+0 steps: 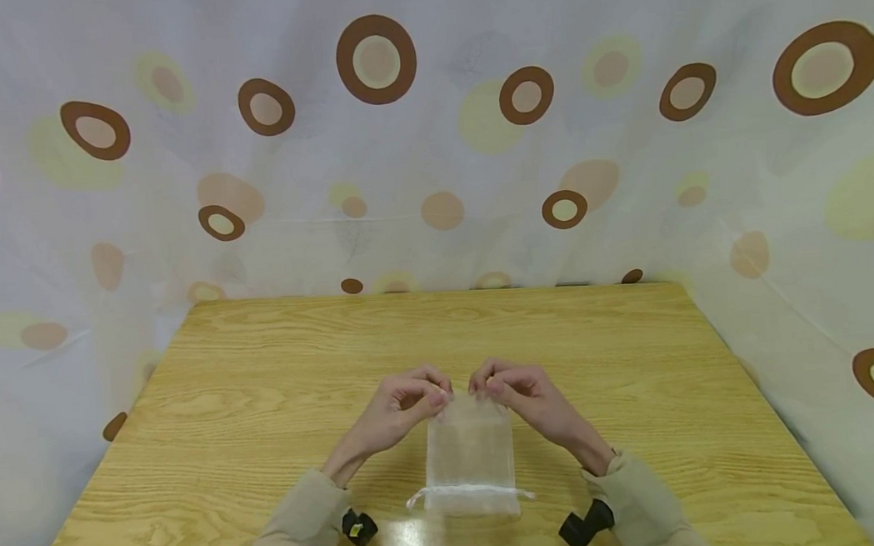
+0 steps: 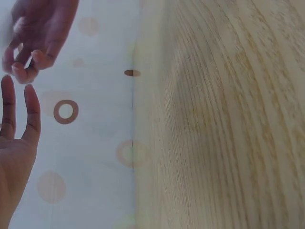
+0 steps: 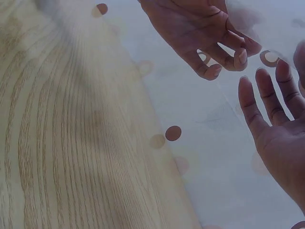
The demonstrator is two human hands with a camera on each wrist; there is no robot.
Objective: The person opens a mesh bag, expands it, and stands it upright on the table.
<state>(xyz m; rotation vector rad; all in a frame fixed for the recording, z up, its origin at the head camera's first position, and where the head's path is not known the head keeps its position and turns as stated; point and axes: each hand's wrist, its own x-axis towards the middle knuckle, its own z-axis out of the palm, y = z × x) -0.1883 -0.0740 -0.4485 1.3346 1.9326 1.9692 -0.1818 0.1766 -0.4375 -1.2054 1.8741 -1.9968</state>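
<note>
A sheer white drawstring pouch (image 1: 469,455) hangs between my hands in the head view, its white cord crossing near the end closest to me. My left hand (image 1: 400,409) pinches the far edge at its left corner between thumb and fingers. At the right corner of that edge, my right hand (image 1: 529,398) pinches the fabric likewise. The left wrist view has my left hand (image 2: 16,152) at lower left and my right hand (image 2: 43,33) above. In the right wrist view my right hand (image 3: 281,129) is at lower right, with my left hand (image 3: 200,33) above.
A wood-grain table (image 1: 321,347) spreads beneath the hands. White curtains (image 1: 430,156) with brown and yellow circles stand behind it and on both sides. Black wrist devices (image 1: 359,529) sit by both light sleeves (image 1: 638,494).
</note>
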